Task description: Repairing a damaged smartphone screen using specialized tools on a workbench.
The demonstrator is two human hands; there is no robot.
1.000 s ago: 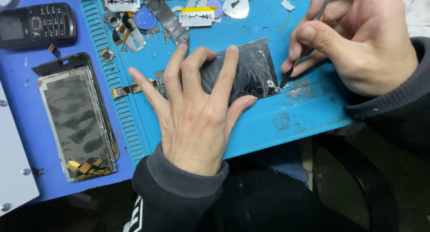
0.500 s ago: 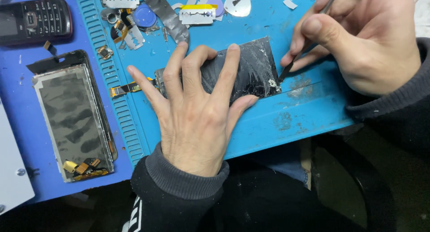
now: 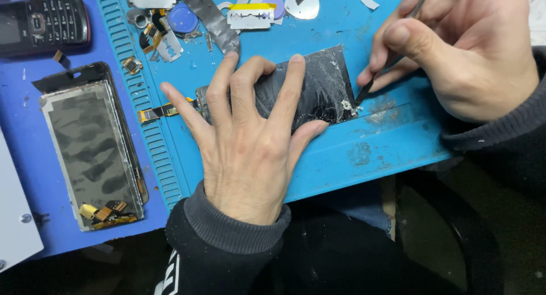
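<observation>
A cracked black phone screen (image 3: 318, 90) lies flat on the blue work mat (image 3: 369, 153). My left hand (image 3: 250, 141) presses down on it with the fingers spread over its left half. My right hand (image 3: 455, 50) grips a thin metal tool (image 3: 392, 50) like a pen. The tool's dark tip touches the screen's right edge near a white shattered spot. An orange flex cable (image 3: 162, 110) sticks out from the screen's left end.
A second screen panel (image 3: 91, 147) with orange connectors lies at the left on the darker blue mat. A black keypad phone (image 3: 42, 25) sits at the top left. Razor blades (image 3: 250, 15), picks (image 3: 301, 2) and small parts litter the mat's far edge. A white board (image 3: 14, 215) is at the far left.
The right hand and tool tip have shifted slightly along the screen's right edge. The left hand has kept its place on the screen.
</observation>
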